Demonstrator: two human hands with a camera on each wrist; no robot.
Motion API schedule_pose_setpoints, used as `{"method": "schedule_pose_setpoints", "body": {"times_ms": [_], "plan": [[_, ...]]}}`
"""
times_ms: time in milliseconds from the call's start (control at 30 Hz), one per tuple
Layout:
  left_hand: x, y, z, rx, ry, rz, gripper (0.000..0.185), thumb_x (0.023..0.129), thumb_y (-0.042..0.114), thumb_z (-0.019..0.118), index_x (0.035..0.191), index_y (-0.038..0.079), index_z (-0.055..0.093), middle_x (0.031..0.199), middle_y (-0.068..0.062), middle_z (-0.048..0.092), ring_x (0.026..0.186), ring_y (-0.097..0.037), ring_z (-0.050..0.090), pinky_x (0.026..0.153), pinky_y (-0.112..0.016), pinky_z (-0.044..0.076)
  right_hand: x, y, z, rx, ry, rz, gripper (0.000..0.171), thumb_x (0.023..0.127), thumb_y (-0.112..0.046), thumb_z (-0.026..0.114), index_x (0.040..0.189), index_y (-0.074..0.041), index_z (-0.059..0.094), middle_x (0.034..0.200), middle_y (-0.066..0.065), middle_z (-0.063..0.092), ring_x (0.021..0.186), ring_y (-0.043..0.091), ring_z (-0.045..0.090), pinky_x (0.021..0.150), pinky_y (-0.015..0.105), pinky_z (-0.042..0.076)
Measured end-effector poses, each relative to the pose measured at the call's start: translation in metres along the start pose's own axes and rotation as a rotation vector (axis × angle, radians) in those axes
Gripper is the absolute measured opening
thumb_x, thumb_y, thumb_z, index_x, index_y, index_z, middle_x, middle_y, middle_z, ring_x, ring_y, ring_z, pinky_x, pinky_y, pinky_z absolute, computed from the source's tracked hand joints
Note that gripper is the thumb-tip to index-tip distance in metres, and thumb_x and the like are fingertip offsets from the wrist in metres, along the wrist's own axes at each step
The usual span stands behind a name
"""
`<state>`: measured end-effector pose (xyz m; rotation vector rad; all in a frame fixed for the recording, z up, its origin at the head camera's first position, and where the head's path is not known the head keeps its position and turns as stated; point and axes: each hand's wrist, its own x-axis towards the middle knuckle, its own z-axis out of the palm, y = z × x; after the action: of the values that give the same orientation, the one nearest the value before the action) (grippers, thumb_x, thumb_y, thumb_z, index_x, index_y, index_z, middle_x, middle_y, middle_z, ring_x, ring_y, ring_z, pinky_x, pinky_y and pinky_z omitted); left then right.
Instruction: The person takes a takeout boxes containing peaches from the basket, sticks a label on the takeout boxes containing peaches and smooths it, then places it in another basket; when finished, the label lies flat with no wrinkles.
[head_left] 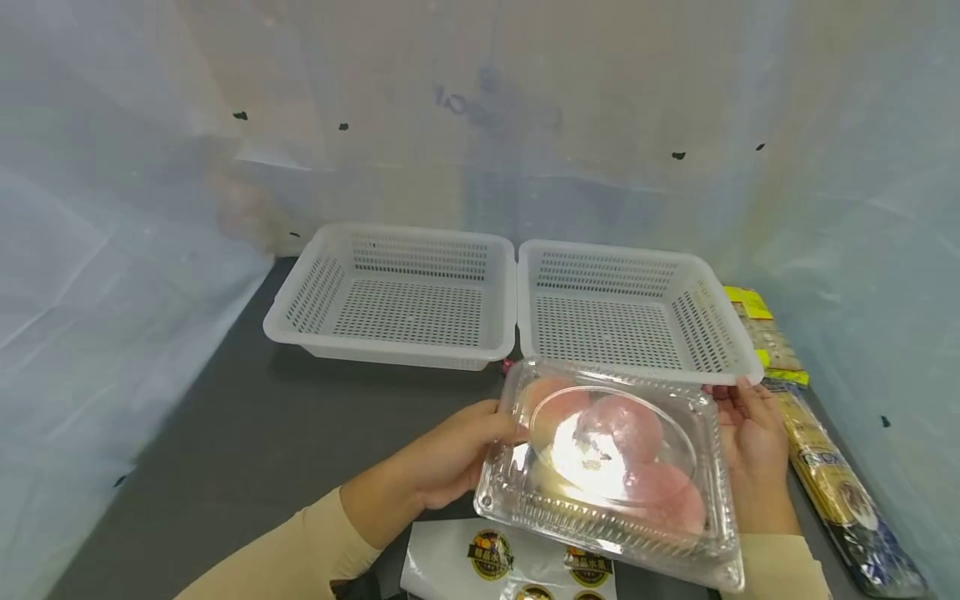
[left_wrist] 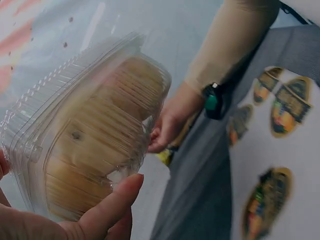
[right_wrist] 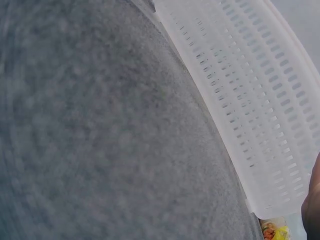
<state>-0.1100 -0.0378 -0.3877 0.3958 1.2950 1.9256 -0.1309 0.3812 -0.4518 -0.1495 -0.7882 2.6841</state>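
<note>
My left hand (head_left: 468,446) grips the left side of a clear plastic clamshell box (head_left: 517,496), tilted over the table's near right part. Inside sit several pink and pale yellow round fruits (head_left: 621,427) that look like peaches. In the left wrist view, the thumb presses on the ribbed side of the box. My right hand (head_left: 757,446) is palm up at the near right corner of the right white plastic basket (head_left: 637,367), pinching its rim. Part of this hand is hidden behind the box. The left white basket (head_left: 390,350) stands beside it.
A sheet of round fruit stickers (head_left: 450,550) lies at the near edge. Along the right side are a yellow-labelled packet (head_left: 772,337) and a long bag of pasta (head_left: 832,475). Plastic sheeting (head_left: 487,125) walls the dark table (head_left: 247,442). Something small and red (head_left: 507,365) shows between the baskets.
</note>
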Motion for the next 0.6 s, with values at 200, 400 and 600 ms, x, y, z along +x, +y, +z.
{"method": "schedule_pose_setpoints", "body": {"times_ms": [200,400,600], "plan": [[-0.016,-0.016,-0.02,0.069,0.071,-0.03,0.052,0.1,0.021,0.06,0.141,-0.004,0.039,0.116,-0.016,0.054,0.108,-0.029,0.057,0.093,-0.049,0.056,-0.001,0.007,0.005,0.127,0.017,-0.076,0.027,0.111,0.009,0.051,0.137,0.006,0.046,0.114,0.024,0.056,0.09,0.032,0.063,0.077,0.045,0.064],[-0.029,-0.029,-0.039,0.047,0.126,-0.022,0.047,0.101,0.019,0.058,0.138,-0.006,0.041,0.112,-0.017,0.064,0.1,-0.027,0.067,0.087,-0.045,0.062,-0.001,0.006,0.007,0.097,0.072,-0.059,0.033,0.111,0.008,0.053,0.141,-0.001,0.044,0.123,0.022,0.054,0.094,0.031,0.062,0.082,0.044,0.063],[-0.035,-0.038,-0.057,0.028,0.191,-0.002,0.047,0.103,0.017,0.057,0.138,-0.009,0.039,0.112,-0.018,0.066,0.098,-0.026,0.071,0.085,-0.044,0.064,-0.001,0.006,0.008,0.097,0.068,-0.046,0.034,0.111,0.007,0.053,0.143,-0.001,0.045,0.126,0.021,0.053,0.096,0.031,0.061,0.084,0.044,0.063]]}}
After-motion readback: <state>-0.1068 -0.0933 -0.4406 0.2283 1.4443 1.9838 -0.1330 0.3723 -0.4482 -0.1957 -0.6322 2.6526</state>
